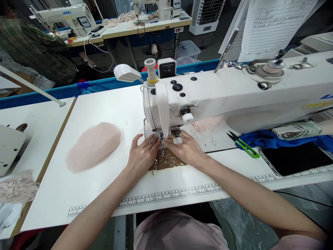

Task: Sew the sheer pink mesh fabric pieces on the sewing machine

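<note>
My left hand (143, 152) lies palm down on the sewing machine bed, just left of the presser foot (161, 134). Its fingers are stretched forward and somewhat apart, with the fingertips close to the needle area. From the right, my right hand (186, 149) reaches in flat, its fingers extended beneath the machine head (166, 104) and partly covered by it. Any cloth under the fingertips is too small and hidden to make out clearly. Between the wrists a brown, shiny taped patch (168, 159) covers the table. Sheer pink fabric (208, 124) lies behind the needle, under the machine arm.
An oval pile of sheer pink fabric (95, 146) rests on the left. Green thread snips (244, 145), a blue cloth (267, 139) and a phone (299, 158) lie at right. A printed ruler (166, 196) runs along the front edge. Another person (33, 52) sits at the far left.
</note>
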`<state>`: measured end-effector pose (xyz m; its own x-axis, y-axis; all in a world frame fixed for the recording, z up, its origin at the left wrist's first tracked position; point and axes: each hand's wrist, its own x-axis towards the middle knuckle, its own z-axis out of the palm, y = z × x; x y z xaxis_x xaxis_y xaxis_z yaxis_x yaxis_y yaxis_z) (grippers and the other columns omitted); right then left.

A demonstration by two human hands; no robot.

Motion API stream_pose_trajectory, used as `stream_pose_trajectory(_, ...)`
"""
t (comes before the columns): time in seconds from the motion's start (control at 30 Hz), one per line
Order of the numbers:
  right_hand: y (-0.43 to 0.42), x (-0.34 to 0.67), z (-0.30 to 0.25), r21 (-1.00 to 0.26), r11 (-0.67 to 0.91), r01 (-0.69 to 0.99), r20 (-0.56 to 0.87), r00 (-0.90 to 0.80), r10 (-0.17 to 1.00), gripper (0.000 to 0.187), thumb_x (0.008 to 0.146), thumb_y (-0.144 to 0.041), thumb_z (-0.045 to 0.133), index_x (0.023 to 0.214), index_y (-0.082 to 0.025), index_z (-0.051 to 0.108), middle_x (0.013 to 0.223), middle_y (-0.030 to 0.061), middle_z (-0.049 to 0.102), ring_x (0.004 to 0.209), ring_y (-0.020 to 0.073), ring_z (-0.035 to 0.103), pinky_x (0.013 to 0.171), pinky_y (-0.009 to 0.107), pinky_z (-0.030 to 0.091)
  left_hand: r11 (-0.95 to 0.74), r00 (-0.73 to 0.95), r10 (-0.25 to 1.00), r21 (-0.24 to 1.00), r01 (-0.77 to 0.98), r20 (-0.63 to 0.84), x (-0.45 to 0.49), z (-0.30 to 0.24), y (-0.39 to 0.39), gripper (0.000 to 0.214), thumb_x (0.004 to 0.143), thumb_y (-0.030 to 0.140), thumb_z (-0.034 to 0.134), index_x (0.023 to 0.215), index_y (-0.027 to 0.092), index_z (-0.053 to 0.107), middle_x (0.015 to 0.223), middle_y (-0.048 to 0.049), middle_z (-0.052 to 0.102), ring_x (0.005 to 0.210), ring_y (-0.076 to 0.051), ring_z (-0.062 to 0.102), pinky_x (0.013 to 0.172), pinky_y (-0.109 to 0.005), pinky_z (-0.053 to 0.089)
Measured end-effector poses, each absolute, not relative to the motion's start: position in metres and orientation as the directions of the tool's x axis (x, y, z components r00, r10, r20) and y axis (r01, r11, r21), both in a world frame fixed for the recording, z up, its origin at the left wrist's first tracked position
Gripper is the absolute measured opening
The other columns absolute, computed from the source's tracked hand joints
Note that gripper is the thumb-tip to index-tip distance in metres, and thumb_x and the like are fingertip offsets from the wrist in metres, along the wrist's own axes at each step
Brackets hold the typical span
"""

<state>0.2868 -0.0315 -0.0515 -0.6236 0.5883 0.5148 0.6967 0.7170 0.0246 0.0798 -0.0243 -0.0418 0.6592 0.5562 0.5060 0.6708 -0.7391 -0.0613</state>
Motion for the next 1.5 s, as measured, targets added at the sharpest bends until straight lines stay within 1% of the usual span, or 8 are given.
stream_pose_trajectory(0.23, -0.03, 0.286, -0.051, 0.097, 0.685, 0.722, 0.538, -0.617, 0.574, 0.027, 0.088, -0.001, 0.053, 0.09, -0.019, 0.073, 0.086, 0.0015, 0.076, 0.083, 0.0163, 0.067, 0.095, 0.038, 0.05, -0.73, 0.661, 0.566, -0.074, 0.679, 0.493, 0.079, -0.044, -0.021, 0.024, 0.092, 0.011, 0.051, 0.111, 0.018, 0.065, 0.113, -0.0061, 0.071, 0.098, -0.019, 0.069, 0.101, -0.044, 0.034)
stream_pose_trajectory(0.67, -0.028, 0.286, -0.053, 0.069, 0.695, 0.715, 0.558, -0.605, 0.568, 0.025, 0.087, -0.002, 0.054, 0.088, -0.018, 0.072, 0.087, 0.0037, 0.075, 0.087, 0.0178, 0.065, 0.095, 0.04, 0.05, -0.741, 0.664, 0.568, -0.048, 0.669, 0.487, 0.076, -0.047, -0.018, 0.029, 0.094, 0.014, 0.049, 0.119, 0.019, 0.062, 0.116, -0.0063, 0.069, 0.101, -0.021, 0.068, 0.103, -0.045, 0.036)
stream_pose_trajectory(0.9, -0.03, 0.286, -0.053, 0.05, 0.666, 0.744, 0.561, -0.573, 0.598, 0.029, 0.083, -0.001, 0.05, 0.083, -0.02, 0.071, 0.084, 0.0029, 0.073, 0.085, 0.0174, 0.061, 0.101, 0.043, 0.042, -0.687, 0.638, 0.651, -0.039, 0.726, 0.411, 0.072, -0.037, -0.027, 0.046, 0.09, 0.045, 0.056, 0.123, 0.014, 0.059, 0.112, -0.0132, 0.07, 0.101, -0.027, 0.065, 0.101, -0.048, 0.036)
stream_pose_trajectory(1.03, -0.035, 0.283, -0.049, 0.044, 0.659, 0.751, 0.604, -0.546, 0.581, 0.033, 0.081, 0.002, 0.046, 0.087, -0.019, 0.071, 0.074, 0.0022, 0.071, 0.08, 0.0163, 0.06, 0.094, 0.037, 0.042, -0.689, 0.635, 0.582, -0.106, 0.717, 0.508, 0.071, -0.028, -0.033, 0.018, 0.09, 0.033, 0.058, 0.086, 0.019, 0.068, 0.07, -0.0017, 0.069, 0.064, -0.017, 0.062, 0.078, -0.04, 0.041)
stream_pose_trajectory(1.17, -0.041, 0.28, -0.044, -0.005, 0.725, 0.689, 0.547, -0.605, 0.578, 0.036, 0.084, 0.001, 0.042, 0.097, -0.019, 0.069, 0.086, 0.0022, 0.074, 0.071, 0.0137, 0.058, 0.086, 0.034, 0.045, -0.754, 0.666, 0.542, -0.053, 0.654, 0.512, 0.071, -0.023, -0.028, 0.011, 0.09, 0.019, 0.055, 0.093, 0.018, 0.066, 0.09, -0.0036, 0.073, 0.084, -0.018, 0.066, 0.083, -0.037, 0.043)
stream_pose_trajectory(1.3, -0.046, 0.276, -0.042, 0.001, 0.698, 0.716, 0.562, -0.578, 0.592, 0.032, 0.084, 0.002, 0.044, 0.09, -0.017, 0.069, 0.08, 0.0033, 0.072, 0.075, 0.0159, 0.06, 0.087, 0.035, 0.046, -0.787, 0.658, 0.55, 0.054, 0.615, 0.515, 0.068, -0.025, -0.022, 0.013, 0.09, 0.016, 0.054, 0.094, 0.019, 0.066, 0.086, -0.002, 0.073, 0.075, -0.015, 0.065, 0.081, -0.035, 0.045)
stream_pose_trajectory(1.43, -0.05, 0.274, -0.042, -0.061, 0.677, 0.734, 0.475, -0.575, 0.666, 0.033, 0.085, -0.002, 0.044, 0.106, -0.014, 0.066, 0.109, 0.0091, 0.069, 0.086, 0.0183, 0.063, 0.076, 0.033, 0.05, -0.779, 0.672, 0.592, 0.101, 0.619, 0.445, 0.066, -0.026, -0.019, 0.022, 0.092, 0.015, 0.05, 0.109, 0.018, 0.064, 0.108, -0.0052, 0.072, 0.095, -0.018, 0.066, 0.09, -0.037, 0.044)
stream_pose_trajectory(1.5, -0.05, 0.275, -0.042, -0.08, 0.645, 0.76, 0.42, -0.561, 0.714, 0.03, 0.084, -0.003, 0.044, 0.103, -0.012, 0.066, 0.108, 0.0115, 0.069, 0.088, 0.02, 0.063, 0.073, 0.032, 0.051, -0.777, 0.683, 0.608, 0.126, 0.617, 0.405, 0.066, -0.026, -0.018, 0.024, 0.093, 0.014, 0.048, 0.111, 0.019, 0.064, 0.106, -0.0037, 0.072, 0.091, -0.017, 0.067, 0.09, -0.038, 0.044)
